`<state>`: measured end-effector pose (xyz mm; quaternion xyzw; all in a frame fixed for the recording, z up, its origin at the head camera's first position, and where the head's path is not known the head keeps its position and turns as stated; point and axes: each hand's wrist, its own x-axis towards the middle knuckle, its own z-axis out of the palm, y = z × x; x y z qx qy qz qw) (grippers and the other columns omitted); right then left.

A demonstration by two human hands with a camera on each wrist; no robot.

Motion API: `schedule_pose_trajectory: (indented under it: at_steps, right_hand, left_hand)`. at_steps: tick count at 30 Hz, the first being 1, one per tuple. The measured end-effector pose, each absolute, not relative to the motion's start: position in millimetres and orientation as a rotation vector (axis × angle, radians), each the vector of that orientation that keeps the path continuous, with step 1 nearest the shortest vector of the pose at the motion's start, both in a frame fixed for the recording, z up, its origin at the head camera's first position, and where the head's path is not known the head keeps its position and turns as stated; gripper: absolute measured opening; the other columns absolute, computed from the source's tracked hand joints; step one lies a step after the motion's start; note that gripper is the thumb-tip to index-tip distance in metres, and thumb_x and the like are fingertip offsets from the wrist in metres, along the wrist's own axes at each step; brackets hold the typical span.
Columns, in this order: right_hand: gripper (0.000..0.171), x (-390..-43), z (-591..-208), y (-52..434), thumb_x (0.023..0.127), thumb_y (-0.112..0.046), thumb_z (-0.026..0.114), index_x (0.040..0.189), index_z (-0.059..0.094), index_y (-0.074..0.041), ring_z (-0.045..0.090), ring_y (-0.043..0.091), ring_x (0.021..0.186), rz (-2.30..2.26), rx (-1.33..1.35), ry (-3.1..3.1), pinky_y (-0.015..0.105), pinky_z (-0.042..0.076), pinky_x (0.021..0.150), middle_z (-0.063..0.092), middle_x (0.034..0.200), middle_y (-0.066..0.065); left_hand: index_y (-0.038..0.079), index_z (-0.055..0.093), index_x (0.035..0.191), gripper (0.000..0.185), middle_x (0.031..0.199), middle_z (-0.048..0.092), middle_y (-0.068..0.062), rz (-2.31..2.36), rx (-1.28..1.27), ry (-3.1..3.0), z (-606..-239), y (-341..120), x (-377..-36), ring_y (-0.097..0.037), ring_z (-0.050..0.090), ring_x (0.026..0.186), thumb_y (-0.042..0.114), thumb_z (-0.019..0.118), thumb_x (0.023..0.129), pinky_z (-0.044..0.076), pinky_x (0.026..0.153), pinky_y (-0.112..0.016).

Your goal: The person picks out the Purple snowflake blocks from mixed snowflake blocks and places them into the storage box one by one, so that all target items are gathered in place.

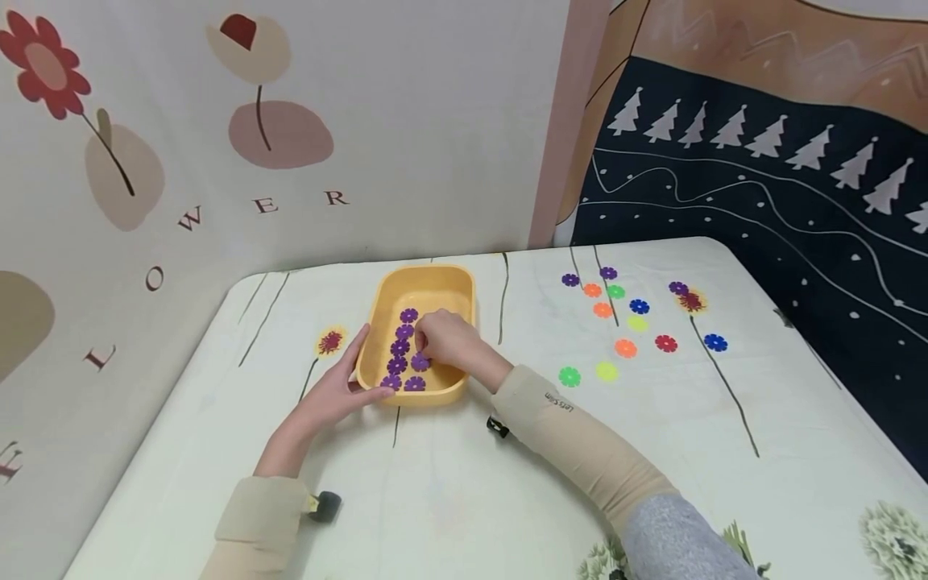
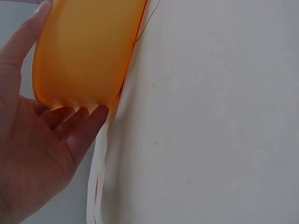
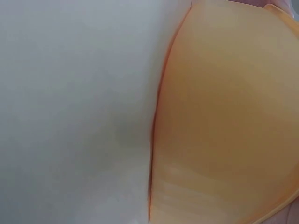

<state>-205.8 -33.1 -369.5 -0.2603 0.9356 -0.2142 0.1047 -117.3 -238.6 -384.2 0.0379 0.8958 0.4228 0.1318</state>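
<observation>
At the centre of the head view, a shallow yellow plastic tray [image 1: 464, 283] sits on a flower-printed white tablecloth [image 1: 449, 483]. The left hand [image 1: 335, 395] cups the tray's lower-left corner, fingers straight along its wall. The right hand [image 1: 448, 338] reaches inside, fingers curled over purple flower-shaped plastic discs [image 1: 401, 348]; whether it pinches one cannot be told. Assorted coloured flower discs [image 1: 625, 348] lie scattered at right of centre.

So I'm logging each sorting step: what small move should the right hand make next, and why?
Probably lift the right hand out of the yellow tray and reach for a purple flower on the table. Only purple ones lie in the tray, which the left hand steadies, and purple ones remain outside.
</observation>
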Motion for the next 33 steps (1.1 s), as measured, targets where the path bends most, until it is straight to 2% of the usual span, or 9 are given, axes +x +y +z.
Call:
schedule_pose_trajectory:
  at_steps: [8, 15, 23, 28, 33]
  right_hand:
    - [0.01, -205.5, -369.9, -32.6, 0.088, -0.007, 0.072, 0.081, 0.074, -0.015, 0.06, 0.011, 0.071, -0.633, -0.786, 2.77, 0.017, 0.048, 0.059, 0.069, 0.08, -0.004]
    - [0.008, -206.3, -370.6, -33.3, 0.091, -0.015, 0.073, 0.083, 0.074, -0.015, 0.059, 0.011, 0.072, -0.638, -0.781, 2.782, 0.016, 0.047, 0.06, 0.069, 0.082, -0.003]
    - [0.007, -207.3, -369.7, -32.3, 0.092, -0.013, 0.071, 0.087, 0.074, -0.014, 0.06, 0.009, 0.07, -0.752, -0.774, 2.768, 0.015, 0.047, 0.058, 0.071, 0.086, -0.002]
    - [0.004, -208.0, -370.0, -31.4, 0.093, -0.014, 0.07, 0.091, 0.074, -0.014, 0.061, 0.009, 0.072, -0.819, -0.78, 2.746, 0.015, 0.05, 0.061, 0.072, 0.088, -0.002]
    - [0.004, -209.2, -369.5, -30.1, 0.092, -0.013, 0.071, 0.092, 0.075, -0.014, 0.064, 0.009, 0.079, -0.908, -0.782, 2.729, 0.017, 0.054, 0.071, 0.073, 0.091, -0.002]
  left_hand:
    - [0.027, -0.005, 0.161, 0.11, 0.169, 0.008, -0.016, 1.219, 0.122, 2.612, -385.1, -238.6, -118.0, -0.041, 0.035, 0.146, 0.035, 0.077, 0.088, 0.043, 0.113, -0.054]
    - [0.027, -0.005, 0.161, 0.11, 0.169, 0.009, -0.016, 1.223, 0.126, 2.613, -384.8, -238.7, -118.0, -0.041, 0.036, 0.146, 0.034, 0.076, 0.088, 0.043, 0.113, -0.054]
    - [0.029, -0.005, 0.161, 0.11, 0.168, 0.009, -0.017, 1.221, 0.135, 2.615, -384.1, -238.7, -117.5, -0.041, 0.036, 0.145, 0.036, 0.076, 0.088, 0.043, 0.113, -0.053]
    - [0.027, -0.005, 0.161, 0.109, 0.168, 0.009, -0.019, 1.218, 0.146, 2.619, -383.3, -238.6, -117.4, -0.042, 0.038, 0.144, 0.035, 0.076, 0.088, 0.044, 0.112, -0.053]
    - [0.027, -0.005, 0.161, 0.11, 0.168, 0.01, -0.019, 1.209, 0.141, 2.621, -383.5, -238.1, -117.8, -0.042, 0.038, 0.144, 0.038, 0.076, 0.088, 0.045, 0.112, -0.052]
